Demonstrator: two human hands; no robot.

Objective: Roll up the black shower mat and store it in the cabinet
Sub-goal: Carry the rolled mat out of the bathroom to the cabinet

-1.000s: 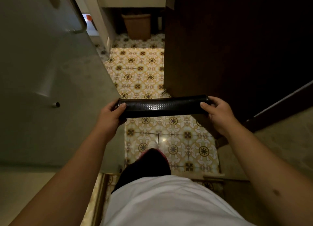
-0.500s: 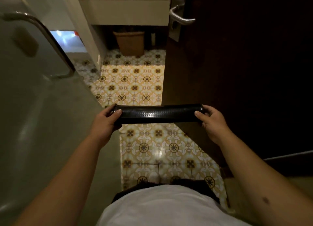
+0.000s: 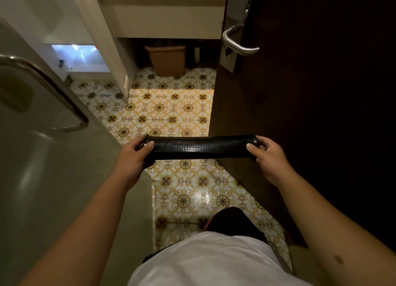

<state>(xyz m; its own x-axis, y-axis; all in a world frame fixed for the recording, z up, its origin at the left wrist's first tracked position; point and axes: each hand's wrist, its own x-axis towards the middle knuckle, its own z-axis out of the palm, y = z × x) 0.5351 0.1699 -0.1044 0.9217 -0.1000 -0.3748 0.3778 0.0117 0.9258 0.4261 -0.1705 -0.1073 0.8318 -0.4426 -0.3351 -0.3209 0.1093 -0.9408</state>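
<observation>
Since the earlier frame, your view had lifted: the door handle and the vanity counter stood fuller in frame, and the woven basket beneath the counter sat lower in the picture. Your grip on the black shower mat was unchanged. The mat was found fully rolled into a tight tube and held level in the air above the patterned tile floor, well clear of it. Your left hand was clenched around the left end of the roll, thumb laid on top and fingers wrapped beneath. Your right hand gripped the right end likewise, thumb on the upper surface. The right end of the roll lay in front of the dark wooden door, which stood open at your right. A glass shower door with a metal pull bar stood at your left, just beside your left forearm. No cabinet could be identified with certainty.
</observation>
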